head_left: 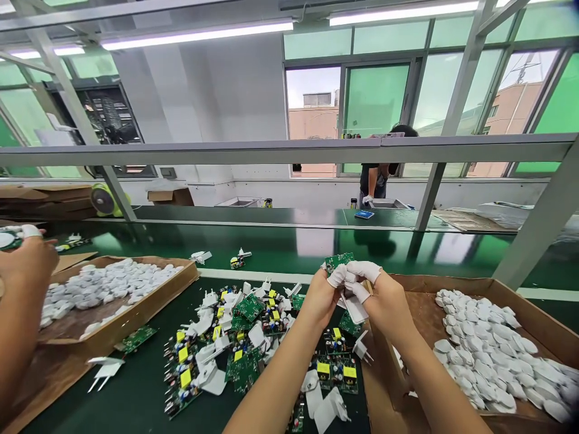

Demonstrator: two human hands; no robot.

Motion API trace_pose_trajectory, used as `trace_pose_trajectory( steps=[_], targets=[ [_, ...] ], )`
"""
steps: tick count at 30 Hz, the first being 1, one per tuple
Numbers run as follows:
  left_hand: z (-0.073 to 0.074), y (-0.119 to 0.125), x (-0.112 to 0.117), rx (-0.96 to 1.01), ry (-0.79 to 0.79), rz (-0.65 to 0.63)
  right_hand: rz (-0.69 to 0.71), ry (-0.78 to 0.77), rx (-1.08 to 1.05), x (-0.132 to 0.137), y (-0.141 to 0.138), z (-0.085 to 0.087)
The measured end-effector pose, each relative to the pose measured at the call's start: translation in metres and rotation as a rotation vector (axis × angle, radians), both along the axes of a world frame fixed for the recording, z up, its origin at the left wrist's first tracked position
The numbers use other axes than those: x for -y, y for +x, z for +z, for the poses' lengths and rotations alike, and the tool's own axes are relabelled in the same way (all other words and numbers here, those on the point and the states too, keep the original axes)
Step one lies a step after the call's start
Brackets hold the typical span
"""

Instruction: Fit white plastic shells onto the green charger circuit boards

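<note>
My left hand (pixel 326 293) and my right hand (pixel 379 295) meet above the bench, white covers on the fingertips. A small green circuit board (pixel 339 261) sticks up from the pinched fingers of my left hand. My right fingers close on a white plastic plug piece (pixel 356 309), whose flat part hangs below them. The fingers hide where board and plug piece meet, so I cannot tell whether they are joined. Beneath my hands lies a heap of circuit boards (pixel 250 307) with yellow components, mixed with white plug pieces (pixel 330 410).
Cardboard trays of white plastic pieces stand left (pixel 187 276) and right (pixel 470 283). Another person's hand (pixel 27 259) holds a part at far left. A green conveyor belt (pixel 271 247) runs behind, carrying a few assemblies. A metal rail (pixel 253 154) crosses above; a person (pixel 377 178) stands beyond.
</note>
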State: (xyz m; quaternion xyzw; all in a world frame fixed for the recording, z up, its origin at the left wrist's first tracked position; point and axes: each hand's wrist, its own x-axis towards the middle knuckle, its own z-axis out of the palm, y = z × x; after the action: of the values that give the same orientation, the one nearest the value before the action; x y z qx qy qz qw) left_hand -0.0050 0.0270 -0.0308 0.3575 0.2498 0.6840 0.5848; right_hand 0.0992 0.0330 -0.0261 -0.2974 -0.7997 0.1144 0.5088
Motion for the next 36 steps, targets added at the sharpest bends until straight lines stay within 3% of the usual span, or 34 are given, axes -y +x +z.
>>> trace_pose_trajectory(
  steps=[5,7,9,12,14,16,19,23,26,29,32,36],
  targets=[
    [0.004,-0.003,-0.002,0.110,-0.076,0.027,0.195,-0.311,-0.402,0.000,0.004,0.005],
    [0.006,-0.006,-0.003,0.156,-0.131,0.036,0.227,-0.368,-0.440,0.000,0.011,0.010],
    [0.008,-0.010,-0.003,0.195,-0.176,0.042,0.233,-0.411,-0.176,0.002,0.020,0.014],
    [0.010,-0.017,-0.003,0.191,-0.197,0.070,0.243,-0.440,0.544,0.009,0.024,0.013],
    [0.010,-0.019,-0.003,0.138,-0.168,0.095,0.187,-0.377,0.902,0.015,0.017,0.006],
    [0.009,-0.020,-0.002,0.080,-0.138,0.108,0.127,-0.301,1.090,0.019,0.005,-0.002],
    [0.008,-0.020,0.000,0.018,-0.104,0.096,0.098,-0.308,1.155,0.018,-0.004,-0.009],
    [0.008,-0.017,0.003,-0.052,-0.071,0.081,-0.020,-0.404,0.950,0.008,0.011,0.000],
    [0.008,-0.011,0.008,-0.096,-0.066,0.076,-0.065,-0.386,0.442,0.002,0.023,0.009],
    [0.006,-0.005,0.013,-0.141,-0.021,0.088,0.056,-0.383,0.020,0.004,0.021,0.009],
    [0.004,-0.001,0.016,-0.232,0.072,0.111,0.175,-0.414,-0.087,0.009,0.009,0.003],
    [0.003,0.000,0.021,-0.370,0.127,0.204,0.100,-0.350,-0.151,0.015,-0.004,-0.004]
  ],
)
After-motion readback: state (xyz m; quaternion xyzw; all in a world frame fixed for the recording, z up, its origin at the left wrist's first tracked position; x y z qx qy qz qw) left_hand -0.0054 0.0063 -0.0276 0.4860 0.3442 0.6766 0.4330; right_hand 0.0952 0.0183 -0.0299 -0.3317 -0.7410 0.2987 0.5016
